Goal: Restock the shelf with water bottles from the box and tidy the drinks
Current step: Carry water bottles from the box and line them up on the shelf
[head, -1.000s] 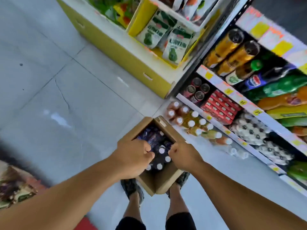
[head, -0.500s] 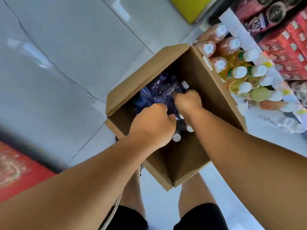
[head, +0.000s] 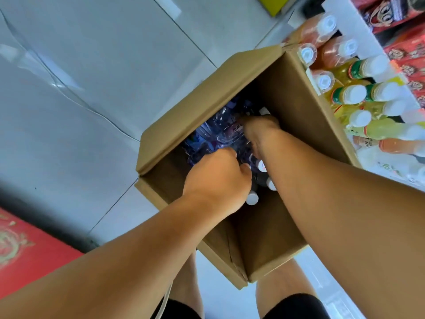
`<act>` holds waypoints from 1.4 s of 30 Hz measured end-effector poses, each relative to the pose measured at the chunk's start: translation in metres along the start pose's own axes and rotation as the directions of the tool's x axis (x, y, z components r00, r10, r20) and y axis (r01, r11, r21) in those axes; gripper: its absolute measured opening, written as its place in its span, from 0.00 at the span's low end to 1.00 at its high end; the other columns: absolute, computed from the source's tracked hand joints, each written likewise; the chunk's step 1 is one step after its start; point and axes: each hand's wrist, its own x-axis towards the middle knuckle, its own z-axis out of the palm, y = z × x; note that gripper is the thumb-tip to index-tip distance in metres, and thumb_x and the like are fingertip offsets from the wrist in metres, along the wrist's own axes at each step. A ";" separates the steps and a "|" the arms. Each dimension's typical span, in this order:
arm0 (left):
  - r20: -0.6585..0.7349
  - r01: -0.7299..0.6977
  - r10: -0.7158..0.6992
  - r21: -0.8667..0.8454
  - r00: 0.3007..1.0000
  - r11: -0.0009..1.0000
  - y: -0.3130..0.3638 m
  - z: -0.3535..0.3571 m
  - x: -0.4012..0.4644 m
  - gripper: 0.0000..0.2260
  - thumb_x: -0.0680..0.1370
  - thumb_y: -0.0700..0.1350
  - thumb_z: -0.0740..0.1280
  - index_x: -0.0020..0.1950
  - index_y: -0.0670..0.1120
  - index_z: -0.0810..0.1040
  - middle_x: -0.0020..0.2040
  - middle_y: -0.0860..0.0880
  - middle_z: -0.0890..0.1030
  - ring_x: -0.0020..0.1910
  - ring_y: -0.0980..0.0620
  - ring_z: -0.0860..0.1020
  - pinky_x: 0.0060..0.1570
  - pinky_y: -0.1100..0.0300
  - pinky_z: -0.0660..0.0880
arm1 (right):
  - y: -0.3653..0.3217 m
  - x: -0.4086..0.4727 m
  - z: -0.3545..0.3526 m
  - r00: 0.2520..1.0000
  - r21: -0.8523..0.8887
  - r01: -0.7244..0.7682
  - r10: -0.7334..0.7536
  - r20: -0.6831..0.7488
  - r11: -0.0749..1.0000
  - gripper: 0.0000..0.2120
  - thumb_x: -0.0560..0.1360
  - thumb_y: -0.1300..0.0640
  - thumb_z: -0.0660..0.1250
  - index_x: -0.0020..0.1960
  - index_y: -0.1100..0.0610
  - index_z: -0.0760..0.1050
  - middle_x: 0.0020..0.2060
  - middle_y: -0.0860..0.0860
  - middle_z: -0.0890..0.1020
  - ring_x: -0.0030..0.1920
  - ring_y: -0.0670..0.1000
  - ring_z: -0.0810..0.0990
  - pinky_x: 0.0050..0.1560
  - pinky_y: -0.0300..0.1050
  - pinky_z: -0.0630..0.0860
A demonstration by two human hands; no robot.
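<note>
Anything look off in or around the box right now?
Mostly fine. The water bottles in the cardboard box lie jumbled on their sides, not upright. Both hands, left hand and right hand, are in among them. No spill or damage shows.

I had both bare forearms stretched forward and down, close together. My left hand (head: 216,180) was turned knuckles up, its fingers curled under and out of sight. My right hand (head: 258,131) reached deeper, wrist bent, fingers folded downward; what they gripped I could not tell.
</note>
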 end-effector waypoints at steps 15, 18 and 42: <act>-0.237 -0.145 0.177 0.145 0.955 0.979 0.122 -0.124 -0.125 0.05 0.77 0.47 0.62 0.41 0.51 0.68 0.39 0.52 0.76 0.40 0.47 0.75 0.40 0.57 0.69 | -0.056 -0.200 -0.111 0.856 -0.165 0.514 -0.492 0.160 0.841 0.06 0.78 0.55 0.67 0.53 0.51 0.71 0.42 0.43 0.76 0.40 0.40 0.73 0.44 0.38 0.68; -0.249 -0.182 0.241 0.237 0.938 0.954 0.160 -0.164 -0.182 0.02 0.76 0.43 0.62 0.48 0.48 0.72 0.47 0.47 0.78 0.51 0.42 0.77 0.47 0.55 0.72 | -0.105 -0.270 -0.154 0.780 -0.091 0.623 -0.607 0.151 0.777 0.10 0.74 0.54 0.66 0.47 0.42 0.67 0.40 0.41 0.75 0.40 0.40 0.74 0.44 0.42 0.71; -0.376 -0.795 0.892 0.446 0.249 0.410 0.501 -0.322 -0.725 0.10 0.69 0.56 0.75 0.46 0.58 0.79 0.36 0.60 0.83 0.32 0.67 0.77 0.32 0.70 0.71 | -0.326 -0.845 -0.626 -0.042 0.105 0.991 -0.931 -0.361 -0.086 0.36 0.64 0.42 0.79 0.67 0.53 0.70 0.55 0.50 0.85 0.56 0.48 0.84 0.58 0.50 0.79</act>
